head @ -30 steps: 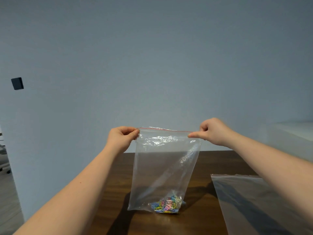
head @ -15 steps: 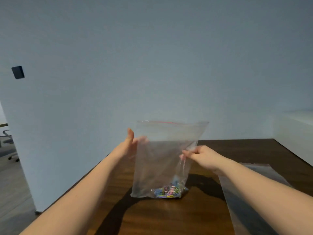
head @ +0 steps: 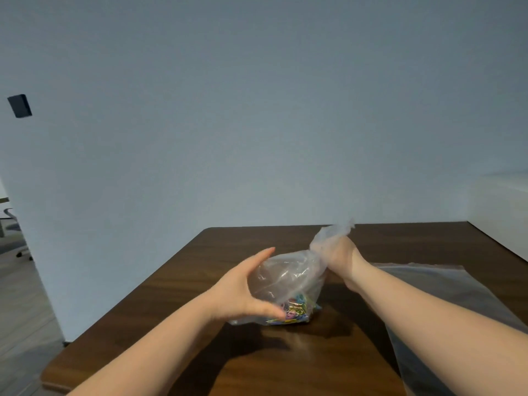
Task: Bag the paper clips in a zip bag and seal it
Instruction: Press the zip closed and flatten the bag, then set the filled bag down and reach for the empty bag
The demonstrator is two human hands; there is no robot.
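A clear zip bag [head: 288,278] sits puffed up on the dark wooden table [head: 285,361], with several coloured paper clips [head: 294,311] heaped in its bottom. My right hand [head: 338,254] is closed around the bag's gathered top, and the crumpled upper edge sticks up above my fist. My left hand [head: 243,292] cups the bag's left side, fingers curved and spread against the plastic, thumb near the clips. The zip strip is hidden in the bunched plastic.
A second clear plastic bag [head: 445,318] lies flat on the table at the right, under my right forearm. A grey wall stands right behind the table's far edge. The table's left edge drops to the floor, where a chair base [head: 17,247] shows.
The bag was held up stretched by its top corners. It has come down onto the table; my right hand has bunched the top in its fist and my left hand moved to the bag's side.
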